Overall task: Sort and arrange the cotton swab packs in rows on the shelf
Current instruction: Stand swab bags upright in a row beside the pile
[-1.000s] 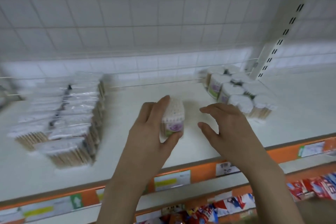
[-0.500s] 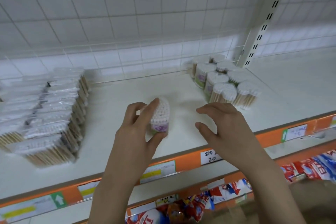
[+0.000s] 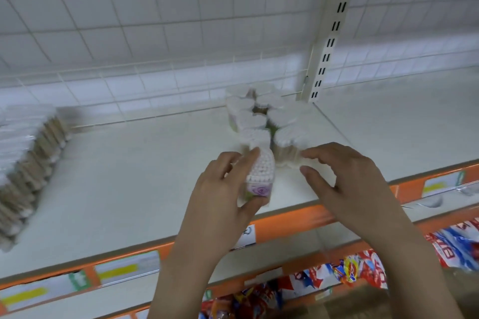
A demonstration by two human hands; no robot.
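Clear plastic pack (image 3: 259, 179): centre of frame, pinched at its sides by the left hand (image 3: 223, 204); light, thin-walled, probably slippery (view blurred).
Right hand (image 3: 344, 179): fingers loosely spread, holding nothing.
Rows (image 3: 261, 119): just above.

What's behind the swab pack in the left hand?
Directly behind the swab pack that the left hand grips stand two rows of upright swab packs. It covers the nearest one's lower part.

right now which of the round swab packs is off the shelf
The swab pack with the purple flower label, held in the left hand. The other round packs stand clustered on the shelf.
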